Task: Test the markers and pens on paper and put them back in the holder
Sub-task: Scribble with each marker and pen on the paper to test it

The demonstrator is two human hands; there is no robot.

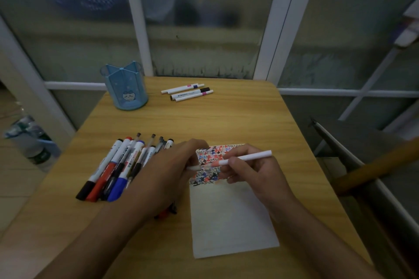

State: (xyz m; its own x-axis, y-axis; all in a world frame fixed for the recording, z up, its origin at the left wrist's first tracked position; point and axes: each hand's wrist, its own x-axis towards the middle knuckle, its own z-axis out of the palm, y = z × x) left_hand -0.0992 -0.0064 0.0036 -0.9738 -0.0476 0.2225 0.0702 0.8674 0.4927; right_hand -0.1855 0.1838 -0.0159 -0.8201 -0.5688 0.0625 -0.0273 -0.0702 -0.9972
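Note:
My right hand (251, 174) grips a thin white marker (249, 157) with an orange band, held nearly level above the paper (231, 219). My left hand (167, 172) pinches the marker's left end, a white cap or tip (194, 168); I cannot tell which. The top of the paper is filled with red, blue and black scribbles (210, 154). A pile of markers and pens (118, 167) lies left of my left hand. The blue holder (125, 86) stands at the table's far left. Several thin white pens (188, 92) lie at the far middle.
The wooden table (215, 120) ends at a glass partition with white frames behind it. A chair back and a wooden pole (374, 167) stand to the right. Plastic bottles (34, 142) sit on the floor at the left. A dark pen (166, 212) lies under my left wrist.

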